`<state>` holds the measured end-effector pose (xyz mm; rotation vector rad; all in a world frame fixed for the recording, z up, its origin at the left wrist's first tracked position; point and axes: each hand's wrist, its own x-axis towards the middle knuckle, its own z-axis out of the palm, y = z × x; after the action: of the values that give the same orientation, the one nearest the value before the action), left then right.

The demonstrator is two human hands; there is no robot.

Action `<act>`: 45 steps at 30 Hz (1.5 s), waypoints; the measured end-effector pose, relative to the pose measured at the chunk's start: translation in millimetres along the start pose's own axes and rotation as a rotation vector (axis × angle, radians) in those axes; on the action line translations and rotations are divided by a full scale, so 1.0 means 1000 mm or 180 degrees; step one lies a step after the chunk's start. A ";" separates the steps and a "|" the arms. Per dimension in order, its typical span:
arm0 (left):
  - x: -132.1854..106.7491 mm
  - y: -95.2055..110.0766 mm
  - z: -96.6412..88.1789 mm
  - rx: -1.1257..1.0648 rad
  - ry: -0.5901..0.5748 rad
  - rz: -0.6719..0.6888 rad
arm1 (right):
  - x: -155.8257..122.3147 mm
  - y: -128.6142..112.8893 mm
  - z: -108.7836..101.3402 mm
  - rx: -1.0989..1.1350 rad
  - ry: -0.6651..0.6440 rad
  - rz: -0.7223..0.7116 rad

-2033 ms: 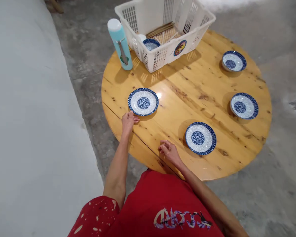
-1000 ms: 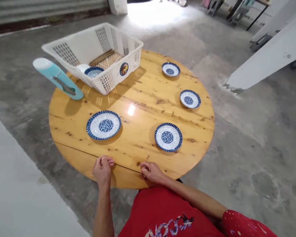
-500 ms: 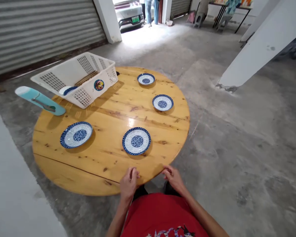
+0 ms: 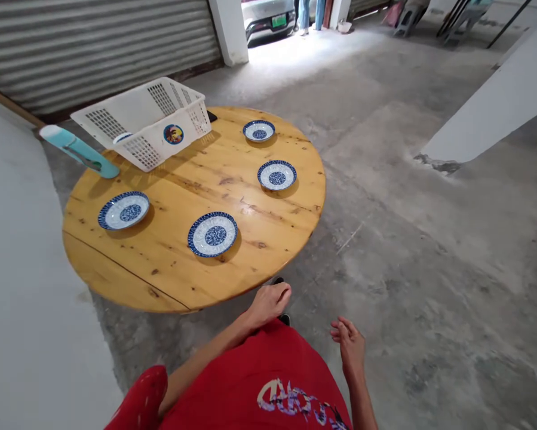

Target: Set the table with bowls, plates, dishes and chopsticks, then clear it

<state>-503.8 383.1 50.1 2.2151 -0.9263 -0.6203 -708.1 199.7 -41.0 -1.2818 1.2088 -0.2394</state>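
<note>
My left hand [image 4: 268,303] hangs just below the near edge of the round wooden table [image 4: 174,272], fingers loosely curled, holding nothing. My right hand [image 4: 349,346] floats over the concrete floor to the right of the table, fingers relaxed and apart, empty. Several blue-and-white plates lie on the table: the nearest plate [image 4: 212,233] is in front of my left hand, another plate [image 4: 123,210] lies at the left, and two more plates [image 4: 276,175] [image 4: 258,130] lie farther back.
A white plastic basket [image 4: 147,122] holding a bowl and chopsticks stands at the table's far left, with a teal bottle [image 4: 77,150] beside it. A white wall runs along the left. Concrete floor spreads to the right, with a white pillar [image 4: 487,101] beyond.
Both hands have come off the table edge. The view has shifted right around the table, which now lies farther left; my right hand has swung out over the floor.
</note>
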 end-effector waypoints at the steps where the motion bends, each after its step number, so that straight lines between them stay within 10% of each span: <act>1: 0.010 0.003 0.001 -0.0131 -0.0009 -0.0054 | 0.004 -0.002 0.001 0.0042 0.0000 0.0029; 10: 0.154 -0.008 -0.015 -0.2446 0.1227 -0.1197 | 0.072 -0.050 -0.011 -0.0238 -0.0256 0.0220; 21: 0.315 -0.065 -0.062 -0.3328 0.2570 -0.1801 | 0.194 -0.146 -0.049 -0.0781 0.0006 0.0151; 31: 0.366 -0.069 -0.071 -0.3500 0.3227 -0.2127 | 0.286 -0.189 -0.059 -0.1209 -0.0492 0.0311; 45: 0.396 -0.047 -0.060 -0.2745 0.4364 -0.2578 | 0.528 -0.356 -0.067 -0.1445 -0.1058 -0.0408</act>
<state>-192.4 134.4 -9.9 1.5144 0.8225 0.2516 -375.0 -346.4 -27.9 -1.7172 0.9216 0.1649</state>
